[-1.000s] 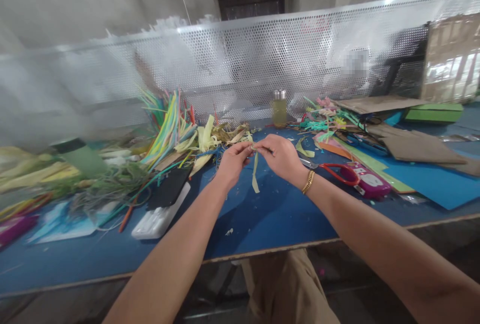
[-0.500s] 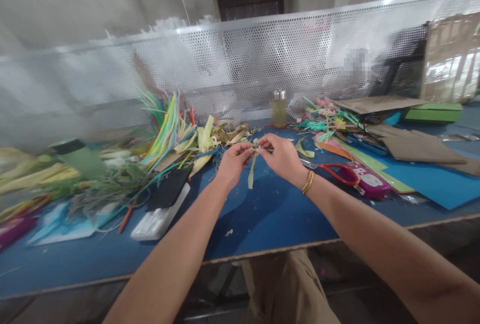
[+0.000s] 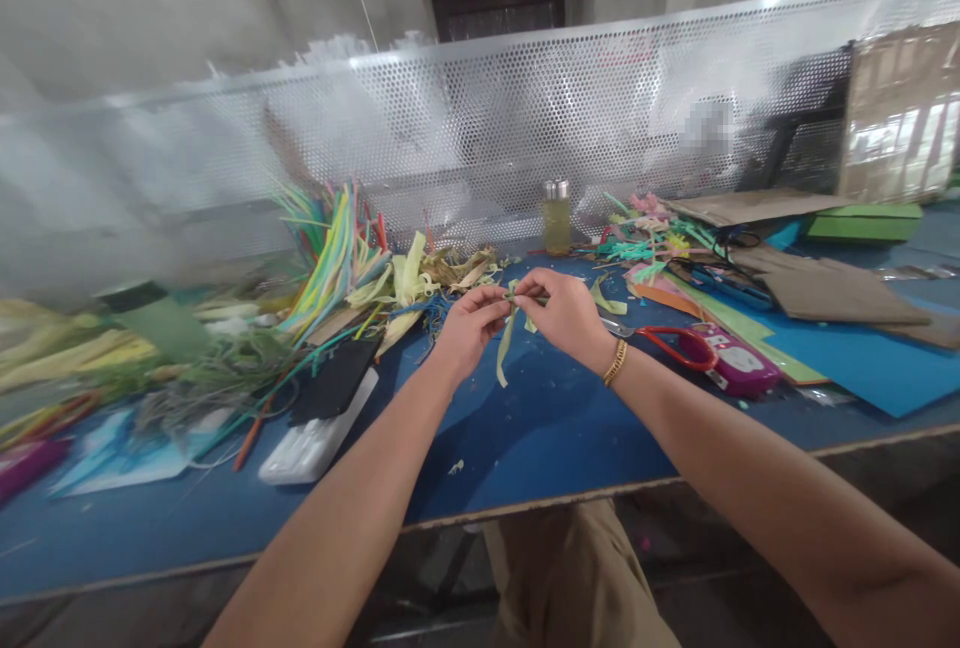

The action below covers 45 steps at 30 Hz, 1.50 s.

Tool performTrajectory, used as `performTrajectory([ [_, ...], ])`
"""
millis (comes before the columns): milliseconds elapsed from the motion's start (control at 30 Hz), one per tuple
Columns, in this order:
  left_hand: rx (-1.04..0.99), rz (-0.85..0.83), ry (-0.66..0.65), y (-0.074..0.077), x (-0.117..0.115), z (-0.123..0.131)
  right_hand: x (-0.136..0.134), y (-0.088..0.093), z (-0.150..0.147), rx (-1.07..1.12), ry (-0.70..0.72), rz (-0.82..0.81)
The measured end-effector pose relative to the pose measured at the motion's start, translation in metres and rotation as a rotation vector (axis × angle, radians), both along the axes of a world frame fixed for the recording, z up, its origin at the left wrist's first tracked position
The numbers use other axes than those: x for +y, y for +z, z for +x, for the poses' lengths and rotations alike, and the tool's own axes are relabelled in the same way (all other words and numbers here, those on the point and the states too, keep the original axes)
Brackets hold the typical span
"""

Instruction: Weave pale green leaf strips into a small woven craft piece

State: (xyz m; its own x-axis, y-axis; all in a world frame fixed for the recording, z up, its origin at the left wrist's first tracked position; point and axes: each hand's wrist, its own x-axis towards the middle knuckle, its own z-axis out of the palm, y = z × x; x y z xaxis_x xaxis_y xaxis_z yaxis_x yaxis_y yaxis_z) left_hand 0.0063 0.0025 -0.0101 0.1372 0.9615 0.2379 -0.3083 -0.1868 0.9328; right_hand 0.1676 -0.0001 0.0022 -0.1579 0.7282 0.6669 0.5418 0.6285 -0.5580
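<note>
Close together over the middle of the blue table (image 3: 517, 448), my left hand (image 3: 474, 326) and my right hand (image 3: 559, 313) pinch a pale green strip (image 3: 505, 353), which looks like corn husk. One end of the strip dangles below the fingertips. Its upper part is partly hidden by my fingers, along with a thin stem-like piece between them. To the right of my right hand lie red-handled scissors (image 3: 679, 346) and a loose green husk piece (image 3: 609, 300). Dried husks (image 3: 409, 273) are heaped beyond my left hand.
Left of my arms are a black phone (image 3: 335, 380) on a white case (image 3: 319, 443), colourful pipe cleaners (image 3: 334, 258) and grey-green fibres (image 3: 232, 373). A bottle (image 3: 556, 218) stands at the back. On the right sit a purple packet (image 3: 739, 363), blue paper (image 3: 847, 358) and cardboard (image 3: 840, 290).
The dangling end of the strip has swung and hangs slightly lower, and a second bit of green shows beside it. Both hands stay almost in place, still pinching.
</note>
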Motion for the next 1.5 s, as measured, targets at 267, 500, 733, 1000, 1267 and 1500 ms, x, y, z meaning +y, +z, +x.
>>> performTrajectory([
  [267,0.018,0.007,0.012,-0.005,0.002,0.000,-0.001,-0.001,-0.002,-0.014,0.004,0.010],
  [500,-0.037,-0.021,-0.023,-0.004,0.003,0.001,-0.001,-0.001,-0.003,0.003,0.018,-0.055],
  [733,-0.056,-0.046,-0.009,-0.002,-0.001,0.003,0.002,-0.003,-0.001,0.011,0.003,-0.065],
  [1000,-0.037,-0.031,0.018,-0.001,0.000,0.003,0.001,-0.004,-0.004,0.001,-0.005,-0.066],
  [1267,-0.073,-0.143,0.116,0.000,0.005,-0.003,-0.004,0.002,-0.001,-0.200,-0.065,0.190],
  [1500,-0.124,-0.231,0.158,0.002,0.006,-0.004,-0.013,0.006,-0.005,-0.519,-0.034,0.457],
])
